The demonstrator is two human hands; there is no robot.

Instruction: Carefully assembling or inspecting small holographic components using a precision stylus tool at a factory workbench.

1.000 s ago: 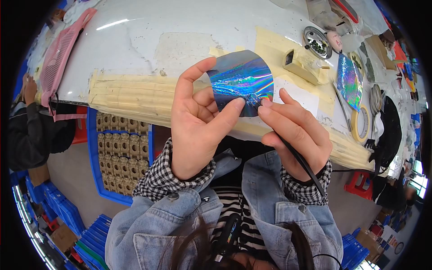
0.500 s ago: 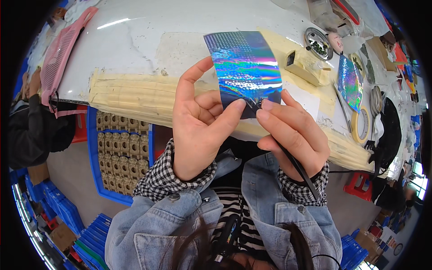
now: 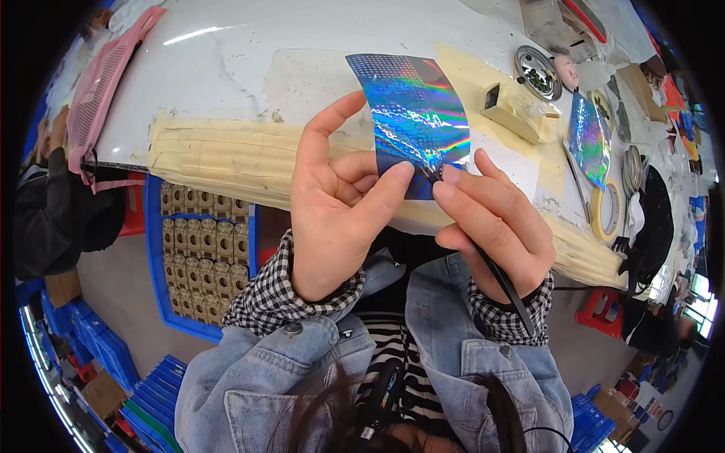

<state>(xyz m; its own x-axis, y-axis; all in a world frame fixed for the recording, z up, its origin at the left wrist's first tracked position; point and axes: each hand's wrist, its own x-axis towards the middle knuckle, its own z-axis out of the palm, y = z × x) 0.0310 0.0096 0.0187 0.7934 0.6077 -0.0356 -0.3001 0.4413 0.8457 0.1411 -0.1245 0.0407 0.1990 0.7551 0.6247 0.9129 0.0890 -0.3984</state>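
Note:
A shiny holographic sheet [image 3: 419, 106], dotted with rows of small marks, is held up over the table's near edge. My left hand [image 3: 336, 204] pinches its lower part, with the thumb on the front and the index finger raised along the left side. In my right hand [image 3: 498, 219] is a pair of black tweezers [image 3: 502, 279], gripped between thumb and fingers. The tweezer tips touch the sheet's lower edge beside my left thumb; whether they grip anything there is too small to tell.
A blue crate [image 3: 155, 257] of camouflage-patterned housings stands below the table on the left. To the right lie a taped block [image 3: 521, 117], a round metal dish [image 3: 538, 72] of small dark parts, another holographic sheet [image 3: 590, 140] and a tape roll [image 3: 605, 211]. A pink mesh basket [image 3: 109, 90] stands left.
The holographic sheet has tilted slightly and its reflections have shifted. Both hands keep nearly the same place, the tweezers still at the sheet's lower edge.

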